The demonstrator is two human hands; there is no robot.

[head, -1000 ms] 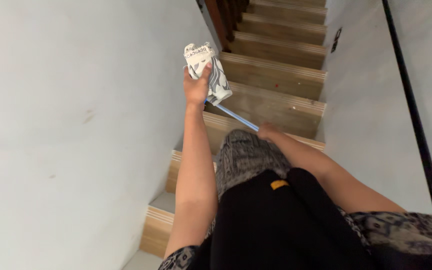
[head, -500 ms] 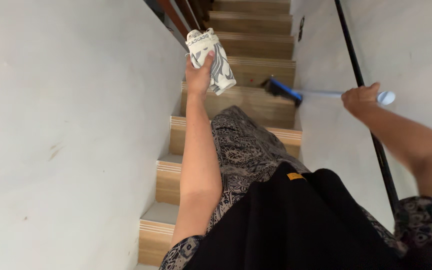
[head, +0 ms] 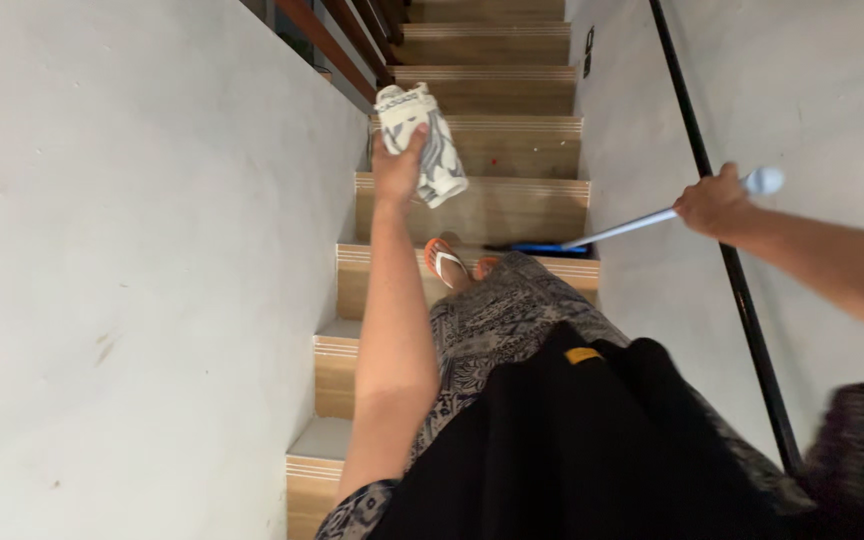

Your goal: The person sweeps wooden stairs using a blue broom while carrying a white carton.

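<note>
Up ahead, the left hand [head: 395, 168] is raised and wrapped around a rolled white-and-grey patterned cloth [head: 422, 140], fingers curled round its lower part while the bundle sticks out past the thumb toward 1 o'clock. The right hand [head: 712, 205] is closed round the pale handle of a broom [head: 642, 222], gripping just short of its rounded end; from that fist the shaft slants down toward 8 o'clock, and the dark blue head (mostly blurred) lies on a step near the right wall.

Between the two hands, a foot in an orange sandal [head: 444, 260] rests on a tread, just at 7 o'clock from the broom head. A patterned skirt and a black garment [head: 572, 440] fill the lower middle of the view and hide the steps beneath.

Wooden stairs [head: 492, 150] with pale grooved edges climb toward 12 o'clock. A plain white wall [head: 132, 260] closes the left side; on the right wall a thin black handrail [head: 722, 260] runs diagonally, passing just behind the right wrist.
</note>
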